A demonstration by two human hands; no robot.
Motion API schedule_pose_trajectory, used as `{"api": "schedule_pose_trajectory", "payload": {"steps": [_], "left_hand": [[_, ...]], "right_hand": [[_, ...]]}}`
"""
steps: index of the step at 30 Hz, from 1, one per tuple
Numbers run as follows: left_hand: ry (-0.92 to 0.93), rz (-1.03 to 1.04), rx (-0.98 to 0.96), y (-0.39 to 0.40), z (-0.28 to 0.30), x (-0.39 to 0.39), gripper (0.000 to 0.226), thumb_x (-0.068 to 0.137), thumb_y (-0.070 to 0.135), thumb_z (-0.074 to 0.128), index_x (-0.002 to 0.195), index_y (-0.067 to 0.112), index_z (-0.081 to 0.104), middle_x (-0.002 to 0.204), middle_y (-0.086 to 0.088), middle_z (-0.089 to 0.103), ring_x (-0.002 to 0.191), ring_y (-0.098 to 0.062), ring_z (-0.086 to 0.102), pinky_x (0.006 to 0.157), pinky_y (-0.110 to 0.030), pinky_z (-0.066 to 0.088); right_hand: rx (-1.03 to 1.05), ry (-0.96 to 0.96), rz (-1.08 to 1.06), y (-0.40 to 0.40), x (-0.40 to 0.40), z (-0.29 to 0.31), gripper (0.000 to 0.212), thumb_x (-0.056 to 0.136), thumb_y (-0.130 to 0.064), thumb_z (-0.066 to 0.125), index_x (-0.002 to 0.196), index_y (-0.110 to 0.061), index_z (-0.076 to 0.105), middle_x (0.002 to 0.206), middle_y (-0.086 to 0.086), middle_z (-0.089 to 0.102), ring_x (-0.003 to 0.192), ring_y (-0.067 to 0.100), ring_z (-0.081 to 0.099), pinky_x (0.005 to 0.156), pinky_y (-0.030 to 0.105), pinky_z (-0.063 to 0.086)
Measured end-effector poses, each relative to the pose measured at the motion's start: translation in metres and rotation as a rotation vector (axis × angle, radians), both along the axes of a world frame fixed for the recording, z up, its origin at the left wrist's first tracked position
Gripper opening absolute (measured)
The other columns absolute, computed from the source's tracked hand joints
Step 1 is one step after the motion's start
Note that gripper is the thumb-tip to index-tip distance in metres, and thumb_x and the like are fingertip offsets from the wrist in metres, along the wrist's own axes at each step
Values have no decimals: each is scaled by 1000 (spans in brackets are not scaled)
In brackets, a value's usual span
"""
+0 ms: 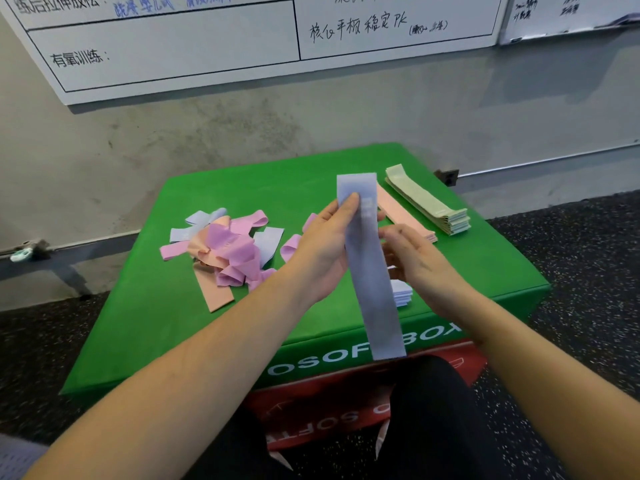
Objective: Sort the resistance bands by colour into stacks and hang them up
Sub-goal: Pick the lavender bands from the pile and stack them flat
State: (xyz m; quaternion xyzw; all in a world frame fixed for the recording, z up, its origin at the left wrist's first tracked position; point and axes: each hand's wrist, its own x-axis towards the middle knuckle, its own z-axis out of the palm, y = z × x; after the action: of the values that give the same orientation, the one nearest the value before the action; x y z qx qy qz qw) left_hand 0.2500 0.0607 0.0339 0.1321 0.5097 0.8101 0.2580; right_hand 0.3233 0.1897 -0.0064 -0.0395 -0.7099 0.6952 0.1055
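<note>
A long pale blue band [372,271] hangs flat in the air above the green box [145,323]. My left hand [325,247] pinches its upper part, thumb on the front. My right hand [412,258] holds it from behind at mid length. On the box's left lies a jumbled heap of pink, peach and pale blue bands [228,247]. At the far right sits a neat stack of pale green bands [429,202], with a peach stack [401,213] beside it. A small stack of pale blue bands [401,292] lies under my right hand, partly hidden.
The green soft box stands on a red one [311,400] on dark speckled flooring [588,254]. A concrete wall with a whiteboard [207,46] rises just behind. My dark trouser leg [433,410] is near the box's front.
</note>
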Motion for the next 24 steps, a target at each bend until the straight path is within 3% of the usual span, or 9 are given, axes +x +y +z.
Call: {"api": "schedule_pose_trajectory", "payload": {"steps": [2, 6, 11, 13, 16, 19, 21, 23, 24], "left_hand": [[-39, 19, 26, 7, 2, -6, 21, 103, 24, 51, 100, 10, 66, 91, -8, 75, 72, -20, 70, 67, -34, 60], [-52, 65, 53, 24, -1, -17, 21, 105, 22, 49, 110, 7, 63, 93, -6, 75, 76, -20, 70, 69, -32, 60], [-62, 169, -12, 47, -5, -33, 15, 106, 17, 46, 100, 16, 59, 83, -2, 71, 71, -18, 62, 70, -33, 48], [-73, 227, -37, 57, -9, -45, 14, 106, 12, 43, 102, 18, 55, 83, -3, 65, 69, -18, 56, 71, -34, 43], [-104, 275, -65, 69, -15, -65, 17, 104, 6, 42, 110, 18, 53, 86, -6, 58, 71, -18, 51, 73, -34, 42], [-122, 276, -126, 80, -25, -87, 18, 101, 4, 42, 109, 16, 51, 91, -7, 53, 78, -20, 49, 74, -34, 41], [-157, 273, -156, 89, -33, -102, 20, 104, 16, 43, 120, 13, 53, 106, -9, 54, 92, -23, 52, 79, -36, 45], [-187, 245, -180, 97, -43, -115, 34, 106, 33, 42, 135, 18, 49, 127, -6, 55, 113, -25, 55, 99, -41, 46], [-176, 236, -192, 102, -49, -121, 30, 106, 35, 42, 132, 22, 50, 130, -5, 55, 118, -25, 54, 106, -44, 43]], "right_hand": [[13, -50, 23, 6, 2, -9, 9, 97, -22, 61, 101, -13, 61, 84, -5, 70, 78, 9, 62, 73, 29, 50], [39, -101, 6, 15, 4, -25, 5, 97, -13, 62, 98, -10, 66, 85, 4, 71, 78, 14, 62, 71, 29, 48], [246, -77, -64, 25, 4, -36, 19, 95, -36, 61, 99, -17, 61, 68, 4, 53, 62, 14, 47, 60, 31, 35], [339, -118, -47, 33, 5, -43, 15, 97, -23, 58, 112, -23, 54, 62, -7, 53, 53, 9, 42, 55, 27, 34], [322, -173, -59, 40, 7, -53, 38, 94, -10, 53, 125, -27, 40, 71, -2, 57, 51, 11, 42, 56, 32, 34], [325, -196, -150, 48, 7, -59, 42, 96, -15, 55, 129, -33, 36, 70, 6, 52, 48, 13, 37, 51, 30, 32], [384, -199, -186, 55, 5, -61, 31, 97, -24, 57, 121, -37, 43, 68, 3, 49, 45, 10, 35, 45, 24, 30], [427, -194, -219, 62, 2, -61, 12, 97, -26, 58, 104, -35, 52, 72, -4, 52, 46, 8, 37, 46, 20, 31], [430, -188, -230, 65, 1, -61, 11, 96, -23, 58, 97, -33, 55, 78, -7, 56, 51, 7, 43, 50, 19, 34]]}}
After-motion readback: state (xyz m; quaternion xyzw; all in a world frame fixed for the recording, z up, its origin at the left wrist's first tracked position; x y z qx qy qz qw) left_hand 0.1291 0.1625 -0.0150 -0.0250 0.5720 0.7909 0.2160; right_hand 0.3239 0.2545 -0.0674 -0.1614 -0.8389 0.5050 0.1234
